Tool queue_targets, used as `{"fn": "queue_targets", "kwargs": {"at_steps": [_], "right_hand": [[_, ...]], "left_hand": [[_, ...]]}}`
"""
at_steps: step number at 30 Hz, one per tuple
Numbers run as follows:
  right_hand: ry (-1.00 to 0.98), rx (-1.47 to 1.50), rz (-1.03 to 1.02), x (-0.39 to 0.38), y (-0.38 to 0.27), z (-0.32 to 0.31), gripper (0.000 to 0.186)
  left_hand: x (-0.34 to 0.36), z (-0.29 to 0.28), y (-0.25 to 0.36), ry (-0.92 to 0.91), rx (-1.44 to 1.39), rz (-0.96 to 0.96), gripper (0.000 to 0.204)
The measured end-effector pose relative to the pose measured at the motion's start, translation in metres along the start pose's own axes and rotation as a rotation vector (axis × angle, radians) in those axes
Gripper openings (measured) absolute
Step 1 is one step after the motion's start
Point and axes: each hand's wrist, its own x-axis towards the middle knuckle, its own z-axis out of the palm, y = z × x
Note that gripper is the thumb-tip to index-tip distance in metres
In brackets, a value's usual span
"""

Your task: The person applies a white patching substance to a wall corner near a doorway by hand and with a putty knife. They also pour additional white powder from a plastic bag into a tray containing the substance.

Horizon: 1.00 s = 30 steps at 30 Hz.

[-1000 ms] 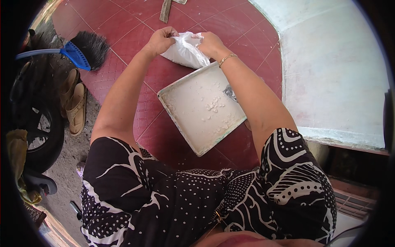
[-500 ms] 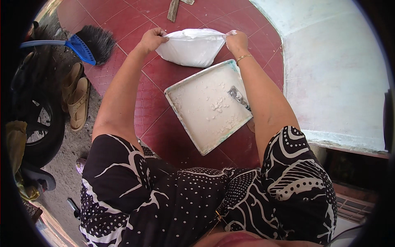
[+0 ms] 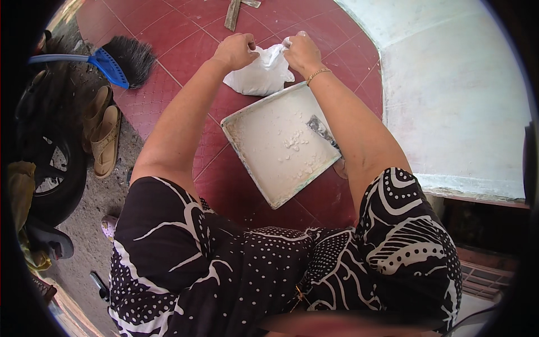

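A white plastic bag [image 3: 257, 77], bulging at its bottom, rests on the red tiles just beyond the tray. My left hand [image 3: 237, 51] pinches the left side of its gathered top. At the other side, my right hand [image 3: 301, 54] has its fingers closed on the bag's upper corner. Between my forearms lies a square tray [image 3: 247, 162] holding a layer of white paste with small lumps. A flat scraper [image 3: 322, 132] smeared with paste lies in the tray's right side, its handle end partly hidden by my right forearm.
A blue broom [image 3: 115, 64] with black bristles lies at the left. Below it are tan sandals [image 3: 105, 140] and a black wheel [image 3: 62, 174] on rough ground. Pieces of wood [image 3: 233, 16] lie at the far edge. A pale, whitish slab [image 3: 449, 101] borders the tiles on the right.
My hands have come closer together, and the bag's stretched top edge is now bunched up between them. The tray and the scraper in it stay in place.
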Motion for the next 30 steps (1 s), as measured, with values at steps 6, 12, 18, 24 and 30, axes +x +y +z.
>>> {"fn": "queue_targets", "kwargs": {"at_steps": [6,12,18,24,30], "right_hand": [[0.020,0.474,0.331,0.010,0.045,-0.004,0.021],[0.126,0.534,0.390,0.009,0.083,0.007,0.018],[-0.071,0.651,0.620,0.001,0.095,0.008,0.017],[0.036,0.712,0.607,0.012,0.091,-0.002,0.022],[0.292,0.750,0.140,-0.005,-0.024,-0.042,0.020]], "left_hand": [[-0.009,-0.001,0.003,0.000,-0.017,0.035,0.027],[0.006,-0.012,0.005,0.233,-0.150,-0.245,0.026],[0.006,-0.010,-0.028,0.275,-0.334,-0.531,0.032],[0.014,-0.016,0.031,0.139,-0.151,-0.281,0.059],[0.029,-0.013,0.001,0.065,-0.349,-0.348,0.033]]}}
